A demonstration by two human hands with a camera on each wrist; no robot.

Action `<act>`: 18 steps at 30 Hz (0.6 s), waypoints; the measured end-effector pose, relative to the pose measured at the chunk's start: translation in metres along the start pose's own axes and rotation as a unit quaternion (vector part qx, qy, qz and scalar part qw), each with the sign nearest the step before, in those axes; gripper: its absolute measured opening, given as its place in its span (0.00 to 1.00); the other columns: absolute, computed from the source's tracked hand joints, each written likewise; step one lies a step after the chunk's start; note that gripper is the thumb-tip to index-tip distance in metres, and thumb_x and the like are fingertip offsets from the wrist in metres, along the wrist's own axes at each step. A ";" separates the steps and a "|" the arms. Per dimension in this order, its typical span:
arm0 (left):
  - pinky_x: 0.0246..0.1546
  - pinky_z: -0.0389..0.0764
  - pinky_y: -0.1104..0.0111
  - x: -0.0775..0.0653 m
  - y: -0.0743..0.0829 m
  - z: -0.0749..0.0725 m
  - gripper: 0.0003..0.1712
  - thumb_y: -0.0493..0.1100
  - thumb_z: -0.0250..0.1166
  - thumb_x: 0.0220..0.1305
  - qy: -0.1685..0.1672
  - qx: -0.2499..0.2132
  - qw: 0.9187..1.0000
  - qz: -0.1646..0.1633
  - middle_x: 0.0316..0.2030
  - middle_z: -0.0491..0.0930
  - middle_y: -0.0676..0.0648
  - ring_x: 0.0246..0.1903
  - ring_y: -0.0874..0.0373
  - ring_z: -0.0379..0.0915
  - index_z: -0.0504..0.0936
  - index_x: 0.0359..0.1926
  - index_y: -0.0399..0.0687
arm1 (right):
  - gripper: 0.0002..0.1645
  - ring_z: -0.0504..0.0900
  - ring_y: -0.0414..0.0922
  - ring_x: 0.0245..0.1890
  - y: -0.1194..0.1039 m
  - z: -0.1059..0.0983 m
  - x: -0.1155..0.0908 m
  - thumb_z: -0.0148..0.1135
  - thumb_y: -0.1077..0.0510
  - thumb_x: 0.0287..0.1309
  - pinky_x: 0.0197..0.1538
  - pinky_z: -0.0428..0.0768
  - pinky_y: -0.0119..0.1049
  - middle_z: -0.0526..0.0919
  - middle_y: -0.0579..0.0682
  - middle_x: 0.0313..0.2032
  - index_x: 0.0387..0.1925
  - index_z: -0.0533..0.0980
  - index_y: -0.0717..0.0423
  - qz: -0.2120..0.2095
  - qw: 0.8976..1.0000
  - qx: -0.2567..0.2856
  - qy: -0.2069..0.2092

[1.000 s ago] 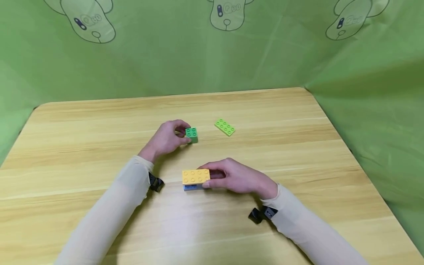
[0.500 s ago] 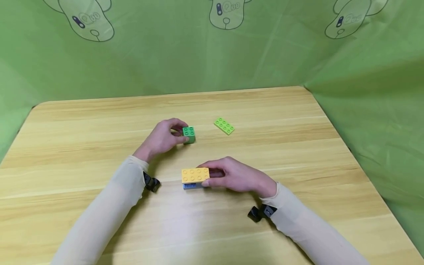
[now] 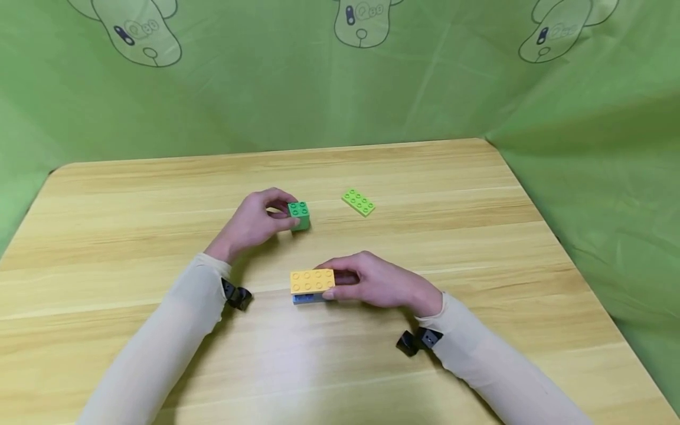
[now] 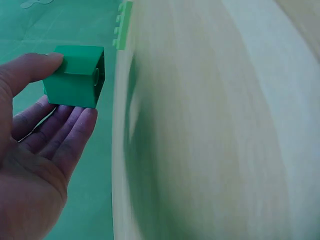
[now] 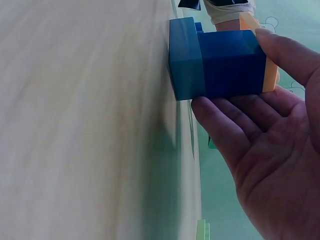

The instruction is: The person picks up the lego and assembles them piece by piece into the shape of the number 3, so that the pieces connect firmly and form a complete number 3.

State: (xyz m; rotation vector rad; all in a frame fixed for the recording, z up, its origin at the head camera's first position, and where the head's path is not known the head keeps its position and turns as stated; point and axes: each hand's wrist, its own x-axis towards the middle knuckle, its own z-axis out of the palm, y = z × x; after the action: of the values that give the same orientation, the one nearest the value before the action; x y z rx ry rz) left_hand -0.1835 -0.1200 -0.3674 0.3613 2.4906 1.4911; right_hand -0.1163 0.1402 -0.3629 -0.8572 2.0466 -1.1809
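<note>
Left of centre in the head view, the left hand pinches a green 2x2 brick, its hollow underside visible only from the left wrist. Below centre, the right hand grips a yellow-topped brick stack, whose dark-blue middle brick the right wrist view shows clearly.

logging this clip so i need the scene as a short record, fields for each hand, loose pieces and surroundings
left hand: pinches green block between thumb and fingers
right hand: holds yellow plate stacked over dark blue block, lighter blue piece beneath
surface: wood-grain table
loose piece: lime plate, studs up, lying on table
backdrop: green cloth with printed animal outlines
</note>
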 end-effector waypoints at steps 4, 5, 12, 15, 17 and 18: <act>0.52 0.79 0.62 -0.003 0.000 -0.002 0.23 0.42 0.72 0.60 0.005 -0.009 1.000 0.005 0.46 0.77 0.44 0.48 0.51 0.76 0.78 0.55 0.40 | 0.25 0.80 0.36 0.50 0.000 0.000 0.001 0.65 0.53 0.64 0.54 0.79 0.34 0.82 0.40 0.51 0.61 0.75 0.53 0.004 1.000 -0.001 -0.002; 0.53 0.78 0.63 -0.003 0.001 -0.002 0.23 0.42 0.72 0.60 0.005 -0.012 1.000 0.006 0.46 0.77 0.44 0.48 0.51 0.76 0.78 0.55 0.40 | 0.25 0.80 0.36 0.50 -0.001 0.000 0.001 0.65 0.53 0.64 0.54 0.79 0.34 0.82 0.40 0.51 0.61 0.75 0.53 0.006 1.000 -0.002 -0.002; 0.52 0.79 0.63 -0.005 -0.001 -0.001 0.23 0.39 0.72 0.59 -0.001 -0.032 0.999 0.020 0.47 0.77 0.43 0.48 0.50 0.77 0.78 0.54 0.38 | 0.25 0.80 0.36 0.50 -0.001 0.000 0.000 0.66 0.53 0.64 0.54 0.79 0.34 0.82 0.40 0.51 0.61 0.75 0.53 0.009 1.000 -0.001 -0.001; 0.51 0.79 0.62 -0.007 -0.002 -0.002 0.23 0.40 0.73 0.58 -0.005 -0.031 0.999 0.021 0.48 0.78 0.45 0.47 0.50 0.77 0.79 0.54 0.40 | 0.25 0.80 0.36 0.50 0.000 0.000 0.000 0.66 0.53 0.64 0.54 0.79 0.34 0.82 0.40 0.50 0.61 0.75 0.53 0.008 1.000 0.002 0.000; 0.52 0.79 0.62 -0.009 -0.003 -0.002 0.23 0.40 0.73 0.58 -0.008 -0.032 0.999 0.024 0.48 0.78 0.45 0.47 0.51 0.78 0.79 0.54 0.41 | 0.25 0.80 0.36 0.49 0.000 0.000 0.000 0.66 0.53 0.64 0.54 0.79 0.34 0.82 0.40 0.50 0.61 0.75 0.53 0.007 1.000 0.001 0.000; 0.52 0.79 0.61 -0.010 -0.003 -0.002 0.23 0.40 0.73 0.58 -0.009 -0.033 0.999 0.029 0.48 0.78 0.45 0.48 0.51 0.77 0.79 0.54 0.41 | 0.25 0.80 0.36 0.49 0.000 0.000 0.000 0.66 0.53 0.64 0.54 0.79 0.34 0.82 0.40 0.50 0.61 0.75 0.53 0.006 1.000 0.001 0.000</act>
State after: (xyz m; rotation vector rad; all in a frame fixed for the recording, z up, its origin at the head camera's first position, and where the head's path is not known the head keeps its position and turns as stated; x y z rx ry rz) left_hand -0.1753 -0.1261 -0.3690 0.4369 2.4289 1.5806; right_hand -0.1162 0.1403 -0.3627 -0.8424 2.0488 -1.1761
